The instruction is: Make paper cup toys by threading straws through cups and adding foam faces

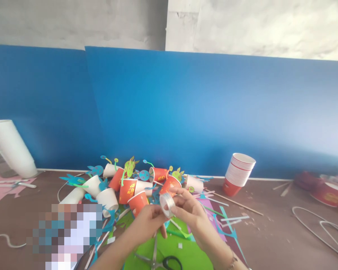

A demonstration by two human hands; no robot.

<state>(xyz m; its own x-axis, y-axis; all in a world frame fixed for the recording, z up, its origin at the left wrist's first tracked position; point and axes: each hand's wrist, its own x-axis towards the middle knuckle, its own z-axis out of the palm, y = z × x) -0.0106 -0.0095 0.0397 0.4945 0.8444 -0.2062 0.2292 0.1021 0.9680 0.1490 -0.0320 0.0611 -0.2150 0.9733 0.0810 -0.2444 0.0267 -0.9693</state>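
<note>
Landmark: tape roll (167, 205), a small clear roll held above the bench (270, 240), near the lower middle of the view.
Left hand (146, 221): comes up from below and left of the tape roll; its fingers (157, 214) are closed narrow against the roll's left edge and touch it.
Right hand (190, 210): lies just right of the tape roll; its fingers (178, 195) curl over the top and right side of the roll and hold it. A bracelet shows at that wrist, low and right of the roll.
Grip: both hands hold the same roll between them, clear of the bench.
Green sheet (169, 251): flat on the bench directly below the tape roll, under both hands.
Scissors (160, 262): on the green sheet, below the tape roll; black handles, blades closed as far as can be seen.
Cup pile (124, 185): red and white paper cups lying on their sides with blue and green paper cut-outs, just behind and left of the tape roll.
Cup stack (238, 173): nested red cups, leaning, well to the right of the tape roll and further back.
Scraps (225, 221): paper strips and thin sticks scattered right of the tape roll.
Wire (318, 228): white loops on the bench, far right of the tape roll.
White roll (11, 148): large, tilted, far left of the tape roll.
Blue board (202, 112): upright behind the cup pile, above the tape roll.
Blurred patch: low and left of the tape roll; contents cannot be told.
</note>
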